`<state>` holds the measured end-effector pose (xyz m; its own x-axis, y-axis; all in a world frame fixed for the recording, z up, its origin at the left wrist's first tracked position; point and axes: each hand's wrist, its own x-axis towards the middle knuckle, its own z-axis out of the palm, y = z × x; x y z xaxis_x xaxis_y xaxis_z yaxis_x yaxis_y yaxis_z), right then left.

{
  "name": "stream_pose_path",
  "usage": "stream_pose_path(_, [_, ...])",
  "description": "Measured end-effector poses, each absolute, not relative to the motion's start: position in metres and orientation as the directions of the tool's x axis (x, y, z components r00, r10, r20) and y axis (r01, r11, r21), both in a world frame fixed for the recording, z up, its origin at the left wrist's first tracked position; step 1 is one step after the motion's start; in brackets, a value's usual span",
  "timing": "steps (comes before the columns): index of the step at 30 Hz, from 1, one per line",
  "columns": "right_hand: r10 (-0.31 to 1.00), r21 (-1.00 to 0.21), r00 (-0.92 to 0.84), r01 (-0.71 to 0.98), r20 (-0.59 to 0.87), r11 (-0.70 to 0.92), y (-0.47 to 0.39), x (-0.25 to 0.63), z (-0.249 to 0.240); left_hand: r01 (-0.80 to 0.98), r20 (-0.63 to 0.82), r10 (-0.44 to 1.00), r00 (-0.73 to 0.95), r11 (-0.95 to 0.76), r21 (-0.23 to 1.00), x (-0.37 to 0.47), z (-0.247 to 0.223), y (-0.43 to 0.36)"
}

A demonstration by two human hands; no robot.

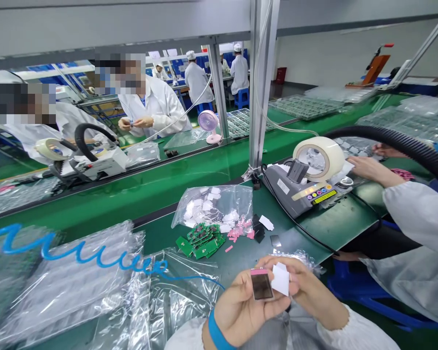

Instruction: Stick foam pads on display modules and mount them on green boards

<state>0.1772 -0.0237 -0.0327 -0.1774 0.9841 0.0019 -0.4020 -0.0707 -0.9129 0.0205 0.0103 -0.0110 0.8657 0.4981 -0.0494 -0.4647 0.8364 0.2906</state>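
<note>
My left hand [237,304], with a blue wrist strap [218,333] round its wrist, grips a small display panel [262,285] with a dark screen and a pink strip along its top edge. Close beside it, my right hand [302,282] pinches a small white piece with a notched outline [280,279]. The two pieces are side by side, nearly touching. Beyond my hands lie green circuit boards [204,243] in a heap, small pink strips [241,229], black pieces [258,228] and a clear bag [213,206] of white parts.
A tape dispenser [306,180] with a large roll stands at the back right, beside a co-worker's hand [372,170]. Clear plastic trays [76,277] and a coiled blue cord [91,253] lie to the left. A metal post [258,87] rises behind; a pink fan [209,124] stands across the belt.
</note>
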Motion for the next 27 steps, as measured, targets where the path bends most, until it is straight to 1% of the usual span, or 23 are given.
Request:
stream_pose_path(1, [0.979,-0.873,-0.203,-0.477,0.0,-0.099,-0.023,0.172,-0.032,-0.461,-0.052,0.495,0.868,0.839,0.288,0.021,-0.011,0.01])
stream_pose_path(2, [0.978,-0.858,-0.207,-0.503,0.0,-0.106,-0.022,0.169,-0.033,-0.464,-0.049,0.496,0.867,0.839,0.285,0.021,-0.011,0.009])
stream_pose_path(6, [0.989,-0.831,-0.148,-0.548,-0.016,-0.095,-0.021,0.165,-0.037,-0.446,-0.072,0.483,0.873,0.849,0.284,0.018,-0.013,0.008])
stream_pose_path(8, [0.999,-0.838,-0.054,-0.545,-0.004,-0.033,-0.022,0.171,-0.032,-0.41,-0.104,0.45,0.887,0.871,0.269,0.016,-0.015,0.008])
stream_pose_path(10, [0.996,-0.863,0.057,-0.497,0.066,0.085,-0.025,0.178,-0.022,-0.391,-0.136,0.436,0.889,0.881,0.268,0.016,-0.017,0.007])
stream_pose_path(11, [0.988,-0.89,0.086,-0.43,0.128,0.153,-0.028,0.182,-0.016,-0.396,-0.151,0.447,0.882,0.875,0.279,0.016,-0.017,0.006])
stream_pose_path(12, [0.974,-0.92,0.084,-0.32,0.212,0.228,-0.031,0.184,-0.01,-0.408,-0.166,0.468,0.868,0.863,0.298,0.017,-0.017,0.006])
stream_pose_path(13, [0.952,-0.936,0.048,-0.172,0.303,0.306,-0.034,0.185,-0.003,-0.423,-0.183,0.492,0.851,0.849,0.318,0.018,-0.017,0.005])
stream_pose_path(14, [0.921,-0.921,-0.016,-0.001,0.39,0.39,-0.037,0.186,0.003,-0.438,-0.197,0.519,0.832,0.832,0.34,0.019,-0.016,0.005])
stream_pose_path(15, [0.879,-0.864,-0.082,0.164,0.469,0.476,-0.039,0.185,0.009,-0.451,-0.209,0.541,0.815,0.817,0.36,0.02,-0.015,0.005])
stream_pose_path(16, [0.833,-0.781,-0.135,0.295,0.537,0.551,-0.041,0.184,0.014,-0.459,-0.217,0.559,0.8,0.804,0.378,0.022,-0.014,0.005])
stream_pose_path(18, [0.762,-0.624,-0.212,0.463,0.611,0.629,-0.04,0.18,0.022,-0.459,-0.227,0.579,0.783,0.785,0.416,0.024,-0.012,0.005])
stream_pose_path(20, [0.749,-0.551,-0.254,0.542,0.612,0.634,-0.038,0.177,0.028,-0.459,-0.229,0.591,0.774,0.772,0.44,0.025,-0.011,0.005])
stream_pose_path(22, [0.766,-0.527,-0.281,0.588,0.578,0.614,-0.036,0.175,0.032,-0.467,-0.226,0.6,0.767,0.765,0.444,0.024,-0.011,0.005])
stream_pose_path(27, [0.752,-0.438,-0.31,0.66,0.581,0.611,-0.032,0.171,0.032,-0.461,-0.244,0.597,0.764,0.77,0.441,0.021,-0.012,0.005])
